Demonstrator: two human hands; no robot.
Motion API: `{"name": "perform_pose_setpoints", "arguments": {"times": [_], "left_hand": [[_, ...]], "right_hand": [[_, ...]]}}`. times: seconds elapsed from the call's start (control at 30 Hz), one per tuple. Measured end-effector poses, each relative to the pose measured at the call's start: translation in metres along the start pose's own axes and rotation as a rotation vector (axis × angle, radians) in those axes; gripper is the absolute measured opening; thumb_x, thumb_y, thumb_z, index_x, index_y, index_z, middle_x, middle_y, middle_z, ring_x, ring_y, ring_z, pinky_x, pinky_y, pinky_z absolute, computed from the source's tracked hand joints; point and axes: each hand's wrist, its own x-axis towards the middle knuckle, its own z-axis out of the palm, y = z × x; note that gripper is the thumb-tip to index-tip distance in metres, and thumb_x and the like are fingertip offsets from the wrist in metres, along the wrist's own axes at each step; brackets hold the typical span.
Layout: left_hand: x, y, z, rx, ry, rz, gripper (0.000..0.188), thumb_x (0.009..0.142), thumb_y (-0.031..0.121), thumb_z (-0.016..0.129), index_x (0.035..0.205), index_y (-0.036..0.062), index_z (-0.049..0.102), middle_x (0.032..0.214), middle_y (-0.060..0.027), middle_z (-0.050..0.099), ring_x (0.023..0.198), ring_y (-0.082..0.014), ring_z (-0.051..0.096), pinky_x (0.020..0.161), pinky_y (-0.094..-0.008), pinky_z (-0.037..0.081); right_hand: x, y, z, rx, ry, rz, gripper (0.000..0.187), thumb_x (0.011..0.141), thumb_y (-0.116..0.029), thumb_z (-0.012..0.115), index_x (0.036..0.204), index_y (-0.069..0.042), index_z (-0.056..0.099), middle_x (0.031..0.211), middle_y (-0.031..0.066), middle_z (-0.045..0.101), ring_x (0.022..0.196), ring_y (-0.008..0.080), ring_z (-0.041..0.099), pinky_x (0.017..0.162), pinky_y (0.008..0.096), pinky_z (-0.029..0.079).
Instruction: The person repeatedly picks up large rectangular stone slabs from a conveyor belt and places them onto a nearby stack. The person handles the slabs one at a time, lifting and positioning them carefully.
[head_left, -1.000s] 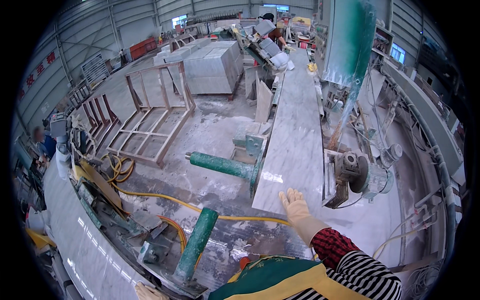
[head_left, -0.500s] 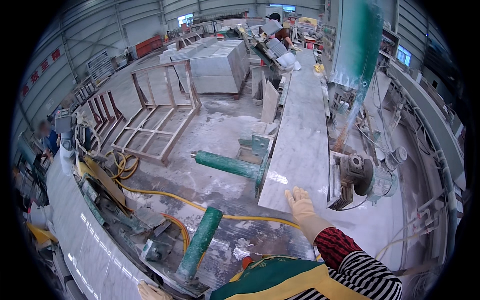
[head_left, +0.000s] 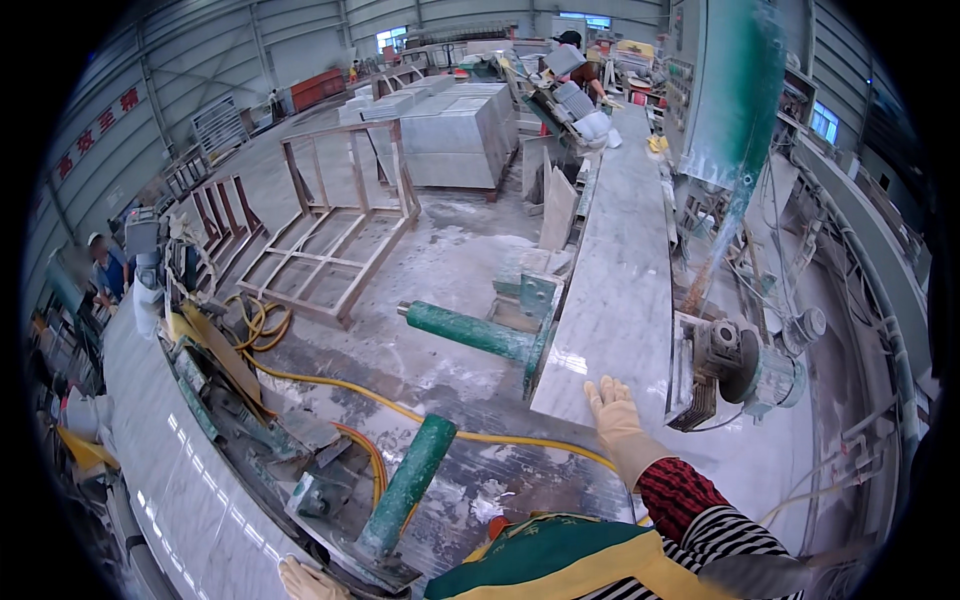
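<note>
My right hand [head_left: 618, 428], in a cream rubber glove, lies flat on the near end of a long pale marble slab [head_left: 622, 250]. Its fingers are stretched out and hold nothing. The slab runs away from me along a conveyor line. At the lower edge my left hand [head_left: 308, 580], gloved alike, rests by the inner edge of a second glossy marble slab [head_left: 190, 480]. Its fingers look extended, and the lower part of the hand is cut off by the frame. Between the slabs stand two green rollers [head_left: 470, 332] [head_left: 408, 485].
A motor [head_left: 765, 375] and a tall green-and-white machine [head_left: 725, 90] flank the right slab. A yellow hose [head_left: 370, 397] crosses the wet floor. Beyond are a metal frame rack [head_left: 335, 250] and stacked slabs [head_left: 455, 135]. One person [head_left: 108, 270] stands left, another [head_left: 580, 70] at the far end.
The whole view has shifted slightly left, so the person at the left shows more fully. Both hands keep their places on the slabs. A blurred dark shape has appeared at the lower right.
</note>
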Motion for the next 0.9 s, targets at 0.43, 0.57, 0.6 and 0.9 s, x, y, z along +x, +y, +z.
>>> {"name": "perform_pose_setpoints", "arguments": {"times": [0.43,0.57,0.6,0.9], "left_hand": [[-0.004,-0.021,0.033,-0.058,0.029,-0.096,0.032,0.097,0.017,0.057,0.126,0.0039,0.063,0.133,-0.0217,0.061,0.127,-0.0422,0.053,0.11,-0.0531,0.038],[-0.011,-0.023,0.032,-0.027,0.009,-0.144,0.03,0.098,0.017,0.056,0.125,0.0051,0.062,0.135,-0.0206,0.059,0.126,-0.0417,0.052,0.11,-0.0527,0.037],[-0.012,-0.023,0.032,-0.023,0.009,-0.148,0.03,0.098,0.017,0.056,0.125,0.0053,0.062,0.135,-0.0204,0.059,0.126,-0.0417,0.052,0.11,-0.0526,0.037],[-0.014,-0.022,0.039,-0.004,-0.002,-0.166,0.032,0.099,0.018,0.055,0.128,0.0074,0.062,0.138,-0.0197,0.06,0.131,-0.0412,0.051,0.114,-0.0531,0.035]], "right_hand": [[-0.011,-0.021,-0.037,0.222,0.011,0.02,0.085,0.083,-0.025,0.079,0.157,-0.006,0.039,0.161,0.0253,0.037,0.152,0.0417,0.032,0.126,0.0497,0.024],[0.006,-0.029,-0.008,0.303,0.101,-0.165,0.069,0.087,-0.023,0.077,0.149,-0.005,0.052,0.152,0.0261,0.049,0.145,0.0436,0.04,0.124,0.0498,0.029],[0.015,-0.031,0.003,0.346,0.172,-0.209,0.064,0.087,-0.021,0.076,0.146,-0.005,0.054,0.15,0.026,0.052,0.143,0.0439,0.043,0.123,0.0497,0.031],[0.048,-0.053,0.024,0.364,0.47,-0.252,0.045,0.094,-0.012,0.066,0.139,-0.008,0.063,0.142,0.0253,0.06,0.135,0.0439,0.052,0.119,0.0505,0.036]]}}
